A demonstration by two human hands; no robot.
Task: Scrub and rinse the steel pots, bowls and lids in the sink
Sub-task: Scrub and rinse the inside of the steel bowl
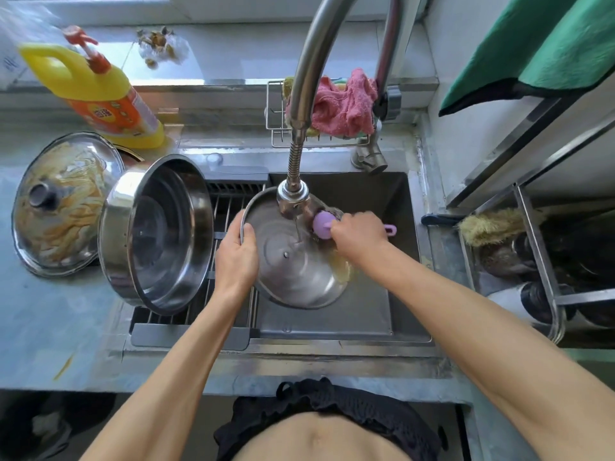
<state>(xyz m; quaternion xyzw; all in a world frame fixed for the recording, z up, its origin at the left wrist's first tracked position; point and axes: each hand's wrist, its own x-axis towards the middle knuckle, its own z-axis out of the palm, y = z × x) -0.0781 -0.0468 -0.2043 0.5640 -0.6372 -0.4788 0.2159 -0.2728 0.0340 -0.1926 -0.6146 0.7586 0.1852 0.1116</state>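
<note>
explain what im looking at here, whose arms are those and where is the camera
There is one picture, taken by a camera worn on a person's head, looking down at their own two arms over a kitchen sink. The left hand grips the rim of a steel lid held under the faucet, with a thin stream of water falling on it. The right hand holds a purple brush against the lid. A steel pot leans on its side on the rack to the left. On the counter beside it lie a dirty lid and a yellow soap bottle.
</note>
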